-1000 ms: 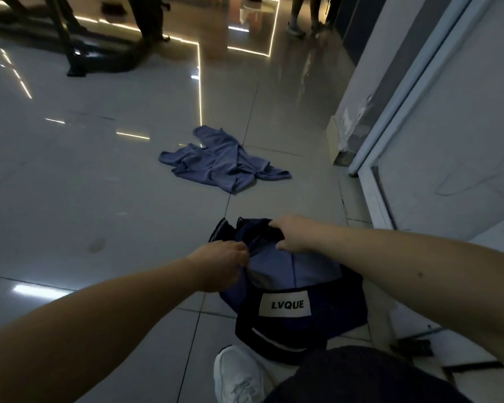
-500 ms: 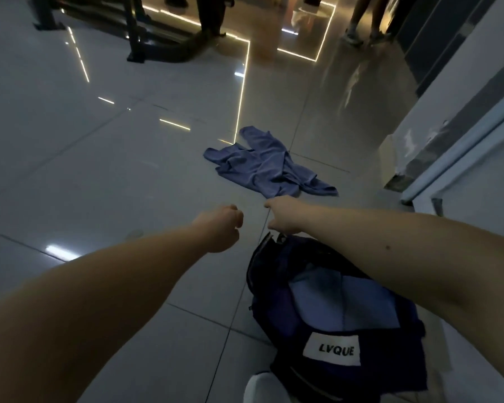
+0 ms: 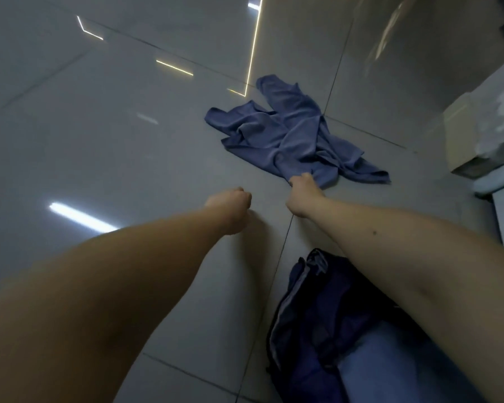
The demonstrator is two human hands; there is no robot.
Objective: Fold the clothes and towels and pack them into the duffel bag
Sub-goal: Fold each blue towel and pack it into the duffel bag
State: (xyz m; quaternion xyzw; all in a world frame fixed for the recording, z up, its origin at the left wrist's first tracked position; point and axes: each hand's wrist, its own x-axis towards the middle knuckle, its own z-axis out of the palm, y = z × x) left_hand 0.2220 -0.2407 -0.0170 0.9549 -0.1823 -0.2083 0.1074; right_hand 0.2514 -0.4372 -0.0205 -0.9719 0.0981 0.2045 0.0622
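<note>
Both hands have left the duffel bag (image 3: 317,330) since the earlier view and reached forward to the crumpled cloth beyond it.

Nearest me, the bag lies on the tiled floor (image 3: 114,141) under my right forearm, its mouth slumped and only partly open. Further out, my left hand (image 3: 230,205) hangs above the tiles with fingers curled into a fist, apparently holding nothing, a little short of the cloth. Just past it, my right hand (image 3: 301,193) has its fingers closed round the near edge of the blue garment (image 3: 288,135), which lies bunched and unfolded on the floor, well apart from the bag. A pale wall base (image 3: 463,141) stands to the far right.

Risks, as I judge them:
- A one-handed pull by a single edge would likely twist the garment tighter and make folding harder.
- The glossy tiles may let it slide rather than spread.
- The sagging bag mouth could snag the folded piece at packing.
</note>
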